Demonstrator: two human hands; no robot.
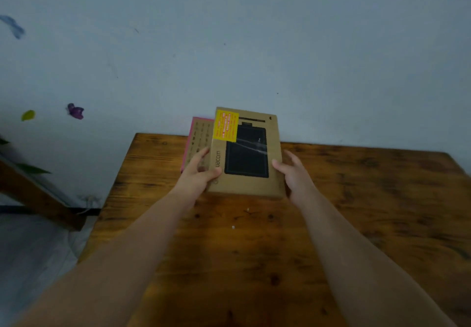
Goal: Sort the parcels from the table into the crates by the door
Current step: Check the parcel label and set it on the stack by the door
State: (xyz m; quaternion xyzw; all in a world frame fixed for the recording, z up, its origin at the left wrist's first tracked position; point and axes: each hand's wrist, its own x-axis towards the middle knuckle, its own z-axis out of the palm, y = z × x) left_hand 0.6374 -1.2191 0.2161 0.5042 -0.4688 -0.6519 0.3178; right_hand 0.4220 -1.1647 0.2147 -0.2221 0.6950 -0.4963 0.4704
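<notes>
left hand (196,175), right hand (293,174) grip wacom box (251,186); pink box (197,133) behind

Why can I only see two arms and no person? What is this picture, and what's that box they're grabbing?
The camera sits on the person's head and looks forward and down, so you see what they see: just their own arms. The left hand and the right hand hold a flat cardboard box by its two sides, with the thumbs on its front. The box has a picture of a black tablet and a yellow sticker. Behind it, on the left, a second box with a pink edge peeks out. Both are at the back of a wooden table, close to a pale wall. The crates for sorting are not in this picture.
</notes>
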